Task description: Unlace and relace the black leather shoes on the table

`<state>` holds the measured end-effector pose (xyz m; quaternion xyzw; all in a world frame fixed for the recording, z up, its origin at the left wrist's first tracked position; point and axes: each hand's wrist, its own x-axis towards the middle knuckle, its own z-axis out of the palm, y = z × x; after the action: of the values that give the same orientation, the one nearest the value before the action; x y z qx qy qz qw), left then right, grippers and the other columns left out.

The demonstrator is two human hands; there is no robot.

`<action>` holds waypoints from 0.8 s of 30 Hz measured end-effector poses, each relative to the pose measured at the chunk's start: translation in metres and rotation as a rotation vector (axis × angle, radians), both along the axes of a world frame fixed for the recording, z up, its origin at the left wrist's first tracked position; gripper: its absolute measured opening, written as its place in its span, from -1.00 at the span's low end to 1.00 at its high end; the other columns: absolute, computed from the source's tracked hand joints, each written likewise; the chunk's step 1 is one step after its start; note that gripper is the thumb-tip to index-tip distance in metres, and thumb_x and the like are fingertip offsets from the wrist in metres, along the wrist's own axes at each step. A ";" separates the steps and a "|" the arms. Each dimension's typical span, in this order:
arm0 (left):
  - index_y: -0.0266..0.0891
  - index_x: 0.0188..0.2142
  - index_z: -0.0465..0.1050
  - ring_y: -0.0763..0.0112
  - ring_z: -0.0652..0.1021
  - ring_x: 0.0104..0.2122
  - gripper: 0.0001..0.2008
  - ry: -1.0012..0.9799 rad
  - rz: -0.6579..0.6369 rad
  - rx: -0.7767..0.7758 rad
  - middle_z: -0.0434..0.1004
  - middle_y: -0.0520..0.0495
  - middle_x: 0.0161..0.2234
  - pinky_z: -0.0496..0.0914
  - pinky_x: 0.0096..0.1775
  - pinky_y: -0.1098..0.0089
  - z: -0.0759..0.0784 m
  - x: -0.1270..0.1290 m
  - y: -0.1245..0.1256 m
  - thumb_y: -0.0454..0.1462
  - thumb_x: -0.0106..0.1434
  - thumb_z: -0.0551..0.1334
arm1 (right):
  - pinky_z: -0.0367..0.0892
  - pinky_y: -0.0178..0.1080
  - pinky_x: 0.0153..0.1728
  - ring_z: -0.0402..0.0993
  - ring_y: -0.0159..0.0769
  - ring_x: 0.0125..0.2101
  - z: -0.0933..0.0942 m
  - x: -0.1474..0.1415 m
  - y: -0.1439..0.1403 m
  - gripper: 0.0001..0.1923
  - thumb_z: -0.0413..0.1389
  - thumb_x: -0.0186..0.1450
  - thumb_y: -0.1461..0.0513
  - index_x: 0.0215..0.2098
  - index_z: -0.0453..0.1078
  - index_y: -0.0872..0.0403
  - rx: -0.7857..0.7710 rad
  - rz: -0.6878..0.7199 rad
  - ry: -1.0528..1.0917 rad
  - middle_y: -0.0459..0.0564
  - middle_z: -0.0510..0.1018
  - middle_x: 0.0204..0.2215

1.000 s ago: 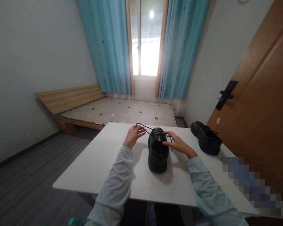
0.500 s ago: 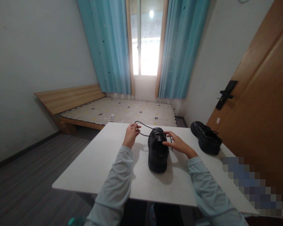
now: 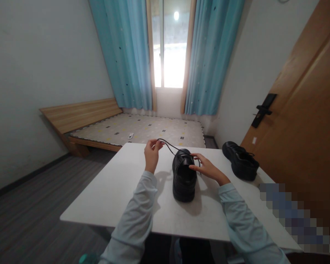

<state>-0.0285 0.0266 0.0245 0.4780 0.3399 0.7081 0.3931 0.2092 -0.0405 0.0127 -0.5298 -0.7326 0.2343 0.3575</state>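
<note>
A black lace-up shoe (image 3: 183, 190) rests on the white table (image 3: 112, 198), heel toward me and toe pointing away. My left hand (image 3: 152, 154), closed with thumb and fingers pinched, holds a black shoelace (image 3: 168, 143) up to the left of the shoe. The lace runs in a loop from those fingertips down to the shoe's front. At the shoe's right side, my right hand (image 3: 208, 169) grips it near the eyelets, its thumb at the opening and its fingers by the laces. A bit of lace hangs beneath the right fingers.
A second black shoe (image 3: 243, 163) stands at the table's right edge, near the wooden door (image 3: 299, 110). Beyond the table is a low bed (image 3: 145, 128) with a small white remote-like object (image 3: 131, 135) on it. A blurred patch covers the table's right corner.
My left hand has risen slightly and drawn the lace up, so its loop is narrower and tauter. The right hand and the shoe have stayed in place.
</note>
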 end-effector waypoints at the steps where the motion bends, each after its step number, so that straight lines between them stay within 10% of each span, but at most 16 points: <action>1: -0.27 -0.31 0.32 0.37 0.59 -0.30 -0.75 0.028 -0.014 0.028 0.50 -0.08 -0.32 0.46 -0.18 0.33 0.001 0.002 -0.002 -0.14 0.14 0.26 | 0.29 0.00 -0.02 0.38 -0.09 -0.01 0.000 -0.001 0.000 -0.41 0.21 0.10 0.01 0.04 0.27 0.05 0.008 -0.002 0.000 0.14 0.40 0.03; 15: -0.24 -0.27 0.48 0.33 0.58 -0.21 -0.87 0.547 -0.432 0.206 0.57 -0.09 -0.25 0.44 -0.12 0.37 0.006 0.032 -0.036 -0.27 0.20 0.19 | 0.27 -0.03 0.00 0.36 -0.13 -0.05 0.009 -0.022 0.000 -0.57 0.12 0.20 0.14 0.05 0.33 -0.04 0.367 -0.026 0.016 0.05 0.44 -0.06; 24: -0.22 -0.34 0.56 0.32 0.57 -0.31 -0.85 0.612 -0.396 0.201 0.61 -0.08 -0.35 0.43 -0.16 0.35 0.012 0.032 -0.040 -0.24 0.06 0.33 | 0.33 -0.09 -0.21 0.35 -0.14 -0.25 0.007 -0.034 -0.003 -0.80 0.10 0.23 0.11 -0.29 0.55 -0.07 0.455 -0.117 0.036 0.04 0.46 -0.37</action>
<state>0.0031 -0.0136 0.0370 0.7601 0.2715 0.4728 0.3537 0.1748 -0.0431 0.0197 -0.4726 -0.7282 0.0514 0.4938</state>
